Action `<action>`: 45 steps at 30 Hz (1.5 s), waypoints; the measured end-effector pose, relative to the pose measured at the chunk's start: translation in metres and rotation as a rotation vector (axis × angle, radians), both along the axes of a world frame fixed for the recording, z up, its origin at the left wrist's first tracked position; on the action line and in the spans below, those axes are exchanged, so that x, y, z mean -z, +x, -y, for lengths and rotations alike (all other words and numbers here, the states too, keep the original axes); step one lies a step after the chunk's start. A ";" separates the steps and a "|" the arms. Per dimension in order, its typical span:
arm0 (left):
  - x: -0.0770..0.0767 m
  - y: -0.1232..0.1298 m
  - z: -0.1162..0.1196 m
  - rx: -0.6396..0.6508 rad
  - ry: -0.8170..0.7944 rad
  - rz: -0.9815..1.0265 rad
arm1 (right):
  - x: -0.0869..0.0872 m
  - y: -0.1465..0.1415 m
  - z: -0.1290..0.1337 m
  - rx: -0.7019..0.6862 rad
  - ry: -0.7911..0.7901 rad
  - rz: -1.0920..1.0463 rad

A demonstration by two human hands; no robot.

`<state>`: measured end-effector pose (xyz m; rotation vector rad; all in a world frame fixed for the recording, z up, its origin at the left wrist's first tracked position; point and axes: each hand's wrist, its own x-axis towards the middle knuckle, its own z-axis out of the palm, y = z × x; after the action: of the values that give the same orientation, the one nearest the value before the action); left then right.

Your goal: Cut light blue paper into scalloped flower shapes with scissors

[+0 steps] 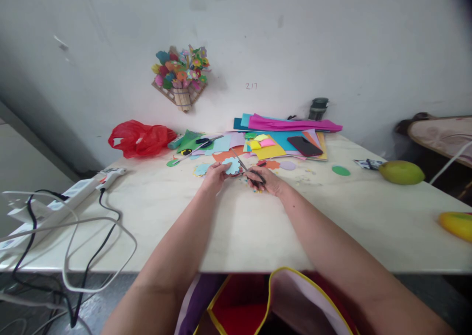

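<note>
My left hand [216,176] pinches a light blue paper piece with a scalloped, flower-like edge [232,166]. In my right hand [268,180] is a pair of scissors [252,173], fingers wrapped round the dark handles, blades pointing up and left beside the blue paper. Whether the blades touch the paper I cannot tell. Another light blue cutout [202,169] lies left of my left hand. Past my right hand lie an orange paper cutout [273,164] and a lilac one [287,165]. Small paper scraps [303,179] are scattered to the right.
Coloured paper sheets [271,150], a phone [304,146] and a second pair of scissors [205,141] lie at the back. A red plastic bag [140,137] sits back left. Cables and a power strip [75,192] occupy the left; a green mango [401,172] lies right.
</note>
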<state>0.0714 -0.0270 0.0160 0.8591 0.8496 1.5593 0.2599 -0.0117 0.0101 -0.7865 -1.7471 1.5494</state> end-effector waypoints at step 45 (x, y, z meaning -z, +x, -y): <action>0.000 -0.015 0.000 0.156 -0.003 -0.045 | -0.003 0.001 0.004 -0.080 -0.017 0.106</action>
<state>0.0566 -0.0272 0.0164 0.9387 0.7976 1.4069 0.2609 -0.0152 0.0130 -0.8305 -1.8644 1.6031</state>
